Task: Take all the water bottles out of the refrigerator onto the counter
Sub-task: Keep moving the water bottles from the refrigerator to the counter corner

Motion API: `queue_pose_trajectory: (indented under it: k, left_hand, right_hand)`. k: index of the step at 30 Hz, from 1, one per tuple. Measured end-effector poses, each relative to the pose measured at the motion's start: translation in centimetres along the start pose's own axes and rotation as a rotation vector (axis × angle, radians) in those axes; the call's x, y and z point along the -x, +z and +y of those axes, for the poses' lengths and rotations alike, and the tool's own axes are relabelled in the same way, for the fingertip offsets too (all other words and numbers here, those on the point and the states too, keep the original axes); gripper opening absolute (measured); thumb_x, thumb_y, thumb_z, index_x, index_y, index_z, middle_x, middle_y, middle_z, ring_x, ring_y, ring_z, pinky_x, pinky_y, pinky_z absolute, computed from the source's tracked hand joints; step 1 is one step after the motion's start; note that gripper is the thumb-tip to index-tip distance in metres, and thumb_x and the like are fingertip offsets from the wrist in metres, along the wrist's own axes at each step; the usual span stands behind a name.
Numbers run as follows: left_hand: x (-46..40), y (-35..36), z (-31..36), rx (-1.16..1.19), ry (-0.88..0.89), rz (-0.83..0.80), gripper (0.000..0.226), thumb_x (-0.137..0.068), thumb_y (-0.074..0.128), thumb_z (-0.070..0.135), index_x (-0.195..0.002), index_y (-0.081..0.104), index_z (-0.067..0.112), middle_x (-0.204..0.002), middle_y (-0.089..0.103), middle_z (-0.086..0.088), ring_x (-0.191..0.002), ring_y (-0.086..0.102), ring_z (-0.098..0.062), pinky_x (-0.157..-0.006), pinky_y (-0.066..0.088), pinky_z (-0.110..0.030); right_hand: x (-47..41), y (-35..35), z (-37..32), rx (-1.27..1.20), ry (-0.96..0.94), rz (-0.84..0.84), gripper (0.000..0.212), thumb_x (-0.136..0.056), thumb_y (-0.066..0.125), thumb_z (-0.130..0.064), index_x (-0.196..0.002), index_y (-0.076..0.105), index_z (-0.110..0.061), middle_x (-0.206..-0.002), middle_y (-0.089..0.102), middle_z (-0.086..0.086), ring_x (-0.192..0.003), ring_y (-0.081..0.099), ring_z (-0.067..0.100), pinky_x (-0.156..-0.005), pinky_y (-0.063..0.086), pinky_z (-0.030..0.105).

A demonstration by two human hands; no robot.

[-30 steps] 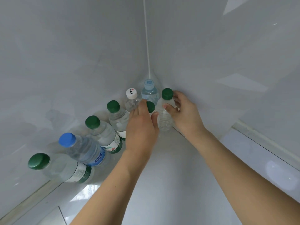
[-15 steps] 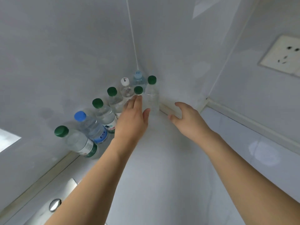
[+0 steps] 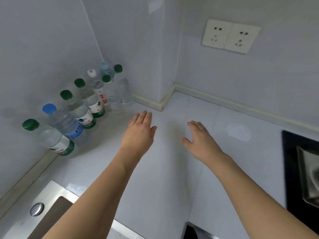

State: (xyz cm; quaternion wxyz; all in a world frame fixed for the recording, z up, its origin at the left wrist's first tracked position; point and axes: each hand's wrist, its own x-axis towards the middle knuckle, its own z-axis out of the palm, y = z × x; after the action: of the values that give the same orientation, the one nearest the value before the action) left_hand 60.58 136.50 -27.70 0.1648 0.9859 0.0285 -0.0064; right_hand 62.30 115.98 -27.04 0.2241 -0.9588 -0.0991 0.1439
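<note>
Both my hands are out over the counter [image 3: 172, 169] rn, palms down, holding nothing. Left hand [image 3: 139, 130] sits around center frame w/ fingers straight and together, tips pointing up toward the bottles but not touching any. Right hand [image 3: 201, 138] is just right of center, fingers relaxed and a bit spread, thumb sticking out to the left. Can't tell if either palm actually touches the surface.

Water bottles are all upright on the counter in a line along the wall, running from mid-left of the frame up to the corner at upper-center. From the near end: green-cap bottle [image 3: 51, 140] w/ green label, then blue-cap bottle [image 3: 63, 123], then two more green-cap ones [image 3: 77, 109] [image 3: 89, 97] w/ green/white labels. Up in the corner it's a tight cluster: white-cap bottle [image 3: 96, 83] w/ red print, a clear green-cap one [image 3: 112, 94] in front, another green-cap one [image 3: 123, 87] at the right edge, and a pale blue-cap bottle [image 3: 105, 69] tucked at the very back. They look packed side by side, prob touching.

Other stuff: double wall outlet [image 3: 230, 36] upper right, steel sink rim [image 3: 51, 192] w/ a round button [image 3: 36, 209] lower left, black stovetop [image 3: 293, 169] at the right edge.
</note>
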Motion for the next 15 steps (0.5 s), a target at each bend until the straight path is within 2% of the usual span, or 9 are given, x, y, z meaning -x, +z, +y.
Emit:
queue_pose_trajectory:
  k: [4, 10, 15]
  left_hand:
    - [-0.1, 1.4, 5.0, 0.012, 0.097, -0.049, 0.055, -0.103, 0.036, 0.035, -0.151, 0.023, 0.011, -0.158, 0.022, -0.005, -0.146, 0.014, -0.026, -0.118, 0.02, -0.035]
    - [0.4, 4.8, 17.1, -0.049, 0.359, -0.14, 0.053, -0.104, 0.034, 0.033, -0.151, 0.022, 0.011, -0.158, 0.022, -0.005, -0.146, 0.015, -0.025, -0.118, 0.016, -0.033]
    - [3.4, 8.1, 30.1, -0.06, 0.586, -0.176, 0.052, -0.104, 0.034, 0.032, -0.15, 0.024, 0.011, -0.158, 0.024, -0.006, -0.146, 0.018, -0.026, -0.118, 0.017, -0.034]
  right_hand:
    - [3.2, -1.8, 4.3, -0.046, 0.1, 0.052, 0.062, -0.099, 0.045, -0.033, -0.152, 0.018, -0.013, -0.16, 0.014, 0.0, -0.149, 0.002, 0.016, -0.12, 0.01, 0.032]
    - [10.9, -6.3, 13.8, -0.119, 0.254, 0.193, 0.063, -0.099, 0.047, -0.031, -0.152, 0.019, -0.012, -0.159, 0.018, 0.001, -0.148, 0.005, 0.016, -0.119, 0.012, 0.031]
    - [20.4, -9.4, 22.2, -0.134, 0.422, 0.318, 0.062, -0.096, 0.054, -0.026, -0.149, 0.027, -0.008, -0.154, 0.029, 0.009, -0.143, 0.023, 0.023, -0.117, 0.021, 0.034]
